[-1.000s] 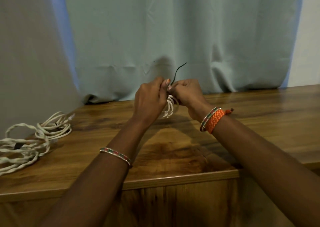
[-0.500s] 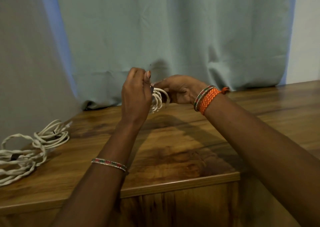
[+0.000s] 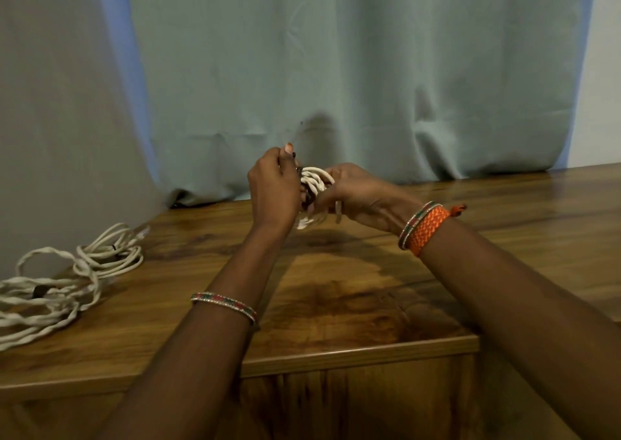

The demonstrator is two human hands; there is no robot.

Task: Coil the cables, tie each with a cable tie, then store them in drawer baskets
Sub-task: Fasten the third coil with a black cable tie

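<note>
Up off the table [image 3: 336, 271], both hands (left [image 3: 274, 191], right [image 3: 361, 194]) grip the coiled cable [image 3: 314, 179]; no writing is readable.

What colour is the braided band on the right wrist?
Orange, the braided band shows best in the head view, beside a thin beaded bangle.

White twisted cable coil [image 3: 314, 184] held above wooden top; two more coils [image 3: 67, 278] lying far left.
</note>
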